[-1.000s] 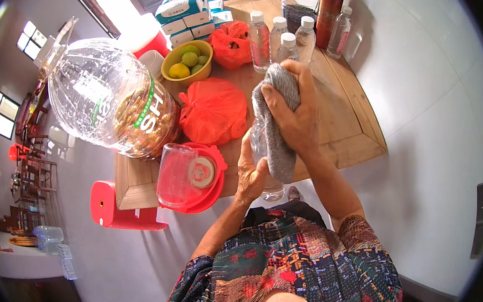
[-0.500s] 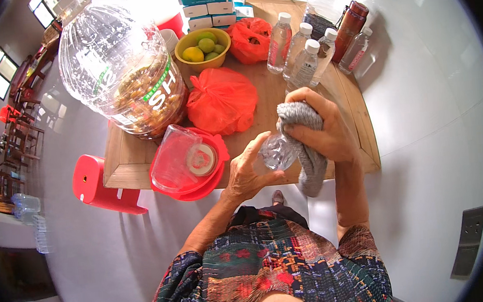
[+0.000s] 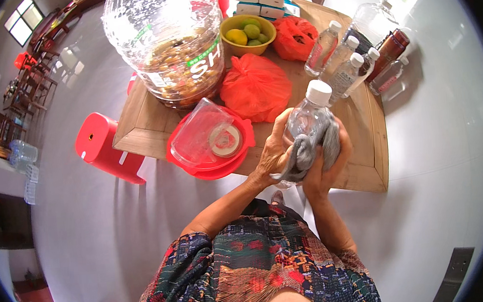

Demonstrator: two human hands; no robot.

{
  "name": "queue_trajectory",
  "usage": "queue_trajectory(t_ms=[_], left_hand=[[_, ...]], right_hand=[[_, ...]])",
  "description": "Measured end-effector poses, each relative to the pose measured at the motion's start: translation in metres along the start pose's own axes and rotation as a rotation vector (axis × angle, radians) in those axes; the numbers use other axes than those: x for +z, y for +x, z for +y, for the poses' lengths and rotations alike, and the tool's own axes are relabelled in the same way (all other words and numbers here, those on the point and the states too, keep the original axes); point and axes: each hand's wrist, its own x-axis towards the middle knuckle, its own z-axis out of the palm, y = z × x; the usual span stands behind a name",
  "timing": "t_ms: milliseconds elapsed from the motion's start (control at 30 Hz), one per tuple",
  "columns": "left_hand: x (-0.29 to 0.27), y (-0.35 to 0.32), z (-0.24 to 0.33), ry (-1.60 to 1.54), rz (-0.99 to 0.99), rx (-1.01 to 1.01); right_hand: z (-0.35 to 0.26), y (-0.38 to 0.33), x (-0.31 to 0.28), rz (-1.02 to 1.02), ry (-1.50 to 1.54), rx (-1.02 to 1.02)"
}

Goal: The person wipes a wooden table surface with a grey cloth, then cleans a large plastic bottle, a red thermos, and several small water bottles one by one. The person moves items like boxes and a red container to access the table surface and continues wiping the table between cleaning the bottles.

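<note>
A clear plastic bottle [image 3: 303, 115] with a white cap stands nearly upright between my hands, above the table's near edge. My left hand [image 3: 274, 153] is closed round its left side. On the other side my right hand [image 3: 327, 170] presses a grey cloth [image 3: 301, 156] against the bottle's body, with the cloth wrapping its front and right. The fold hides much of the lower bottle. Just beyond, several similar white-capped bottles [image 3: 345, 78] stand together on the wooden table [image 3: 361, 161].
Left of my hands sit a red basin [image 3: 209, 173] holding a clear plastic container [image 3: 198, 140] and a tape roll [image 3: 225, 141]. Behind are a red plastic bag [image 3: 256, 90], a yellow fruit bowl [image 3: 249, 48] and a big jar [image 3: 172, 60]. A red stool [image 3: 102, 142] stands at the left.
The bottle has turned from lying with its base toward my left hand to nearly upright, cap up. My left hand has closed on it; the cloth now wraps its body. The view has shifted left.
</note>
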Motion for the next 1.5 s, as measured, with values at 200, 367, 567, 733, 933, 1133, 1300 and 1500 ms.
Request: queue_trajectory(t_ms=[200,367,567,733,933,1133,1300,1500], left_hand=[[0.0,-0.002,-0.003,0.044,-0.004,-0.011],[0.011,-0.012,0.014,-0.012,-0.15,-0.056],[0.001,-0.013,0.013,-0.19,-0.207,-0.142],[0.0,0.005,0.016,-0.19,-0.006,-0.051],[0.011,0.028,0.046,-0.303,0.088,-0.045],[0.006,0.032,0.029,-0.556,-0.01,-0.182],[0.008,0.031,0.034,-0.205,0.055,-0.12],[0.026,0.032,0.057,-0.264,0.196,-0.112]], right_hand=[[0.002,0.009,-0.005,-0.027,-0.019,-0.121],[0.03,0.071,-0.036,-0.246,0.085,0.198],[0.004,0.08,-0.031,-0.181,0.624,0.467],[0.0,0.012,-0.01,-0.047,0.084,0.0],[0.016,-0.045,-0.005,-0.031,0.255,0.282],[0.011,-0.042,-0.024,-0.081,1.315,1.0],[0.024,-0.049,-0.027,0.009,0.937,0.738],[0.029,-0.044,-0.021,-0.005,0.299,0.158]])
